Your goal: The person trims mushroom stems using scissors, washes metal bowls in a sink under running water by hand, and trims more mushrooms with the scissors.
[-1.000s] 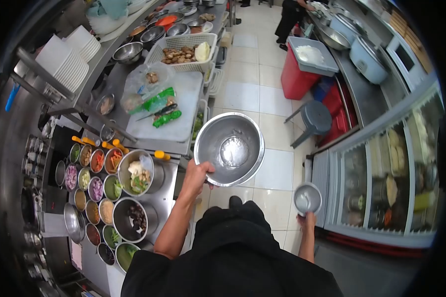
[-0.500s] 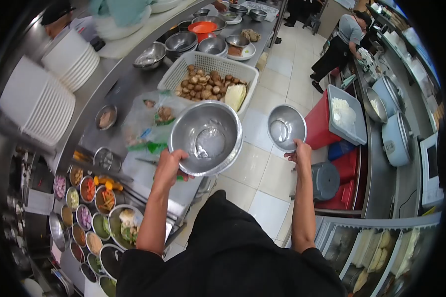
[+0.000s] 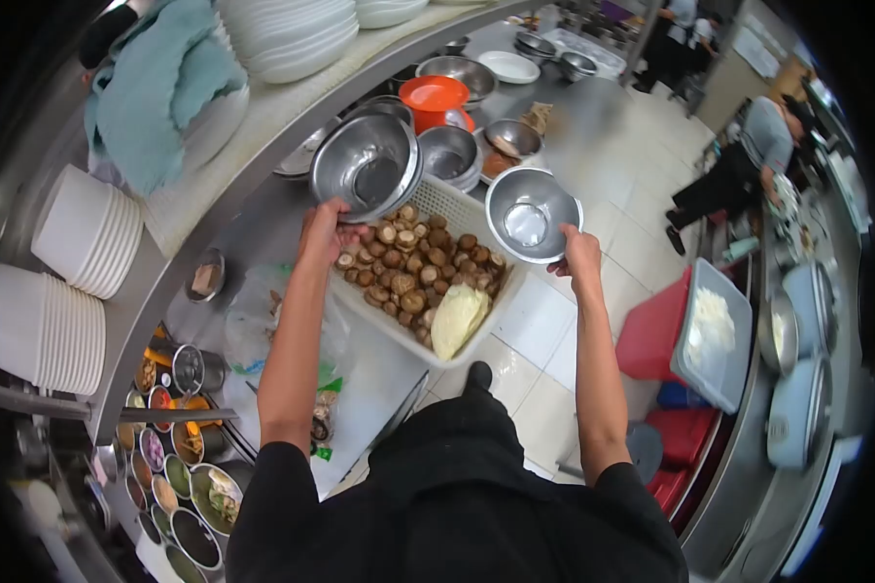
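Observation:
My left hand [image 3: 329, 233] grips the near rim of a stack of large steel bowls [image 3: 367, 167], held over the far left part of a white basket. My right hand [image 3: 577, 260] is closed on the rim of a smaller steel bowl [image 3: 532, 216], held beside the basket's right corner. Both bowls look empty and are tilted toward me. Brown mushrooms [image 3: 418, 267] and a pale cabbage piece [image 3: 459, 321] lie in the white basket [image 3: 371, 313]. Behind it stand more steel bowls [image 3: 448, 153] and an orange bowl [image 3: 436, 94].
White dishes [image 3: 44, 325] and a teal cloth [image 3: 165, 97] are on the left shelf. Ingredient tins [image 3: 194, 537] stand at the lower left. A red bin [image 3: 654, 325] bears a grey tub [image 3: 741, 350] on the right. A person [image 3: 744, 160] works at the right counter.
I have moved forward along the counter, and the basket is now close in front of me. Both hands, still holding their bowls, have come over or beside it. The small bowl has been raised.

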### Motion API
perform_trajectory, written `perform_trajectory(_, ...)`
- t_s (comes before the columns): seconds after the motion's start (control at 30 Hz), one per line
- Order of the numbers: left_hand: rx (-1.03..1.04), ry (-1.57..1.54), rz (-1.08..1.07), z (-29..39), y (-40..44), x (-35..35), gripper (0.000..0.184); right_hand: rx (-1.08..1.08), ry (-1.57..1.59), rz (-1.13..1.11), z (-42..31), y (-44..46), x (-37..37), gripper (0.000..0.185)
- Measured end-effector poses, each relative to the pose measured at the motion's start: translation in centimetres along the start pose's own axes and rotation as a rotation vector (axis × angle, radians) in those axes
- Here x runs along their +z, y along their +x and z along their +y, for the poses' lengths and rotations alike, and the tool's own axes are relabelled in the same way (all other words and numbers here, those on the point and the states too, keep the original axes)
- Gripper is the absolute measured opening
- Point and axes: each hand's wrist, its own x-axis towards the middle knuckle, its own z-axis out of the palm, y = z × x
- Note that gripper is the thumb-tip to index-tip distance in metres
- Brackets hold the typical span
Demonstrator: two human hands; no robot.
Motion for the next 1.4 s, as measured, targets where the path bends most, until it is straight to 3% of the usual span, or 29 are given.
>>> perform_trajectory(0.27, 0.087, -0.137, 0.249, 2.7, 14.1, 3.7, 0.018, -0.131, -0.321, -0.211, -5.9, 13.8, 9.4, 0.045)
perform_trajectory(0.37, 0.081, -0.19, 0.286, 2.3, 18.0, 5.2, 0.033, -0.17, -0.36, -0.262, -7.0, 17.0, 13.0, 0.047)
perform_trajectory(0.43, 0.006, -0.098, 0.302, 1.3, 19.4, 5.4, 0.054, -0.228, -0.363, -0.287, -6.5, 19.2, 14.8, 0.05)
perform_trajectory(0.47, -0.091, 0.007, 0.393, 1.7, 19.1, 6.3, 0.057, -0.326, -0.441, -0.231, -5.4, 20.7, 15.6, 0.05)
perform_trajectory(0.5, -0.049, 0.186, 0.515, 1.9, 18.4, 7.5, 0.06, -0.431, -0.508, -0.168, -4.6, 21.7, 16.3, 0.05)
perform_trajectory(0.6, -0.076, 0.242, 0.518, -1.0, 21.4, 6.2, 0.054, -0.546, -0.58, -0.123, -4.0, 20.8, 16.7, 0.038)
perform_trajectory(0.8, 0.288, 0.247, 0.506, 1.5, 9.2, 9.3, 0.035, -0.713, -0.519, -0.198, -2.1, 22.1, 16.6, 0.036)
perform_trajectory(0.9, 0.401, 0.245, 0.504, 1.4, -2.7, 9.9, 0.029, -0.734, -0.397, -0.254, -3.2, 20.2, 16.2, 0.034)
perform_trajectory(0.97, 0.591, 0.314, 0.607, -1.6, -9.5, 7.4, 0.022, -0.828, -0.219, -0.425, -4.1, 18.4, 17.0, 0.027)
perform_trajectory(1.0, 0.531, 0.557, 0.72, -2.1, -13.6, 6.0, 0.015, -0.847, -0.141, -0.542, -4.8, 16.8, 17.4, 0.026)
perform_trajectory(1.13, 0.142, 0.668, 1.299, -7.5, -24.4, -0.7, 0.02, -0.843, 0.097, -1.039, -8.9, 3.7, 17.5, 0.021)
perform_trajectory(1.23, 0.034, 1.002, 1.417, -14.5, -28.6, -7.4, 0.022, -0.952, 0.048, -1.453, -9.8, -6.1, 18.1, 0.017)
perform_trajectory(1.37, 0.078, 1.145, 1.297, -18.4, -29.4, -11.3, 0.033, -0.95, -0.178, -1.881, -5.9, -16.8, 21.2, 0.016)
perform_trajectory(1.4, 0.066, 1.208, 1.257, -17.6, -29.3, -10.9, 0.037, -1.0, -0.212, -1.888, -3.9, -18.9, 22.3, 0.019)
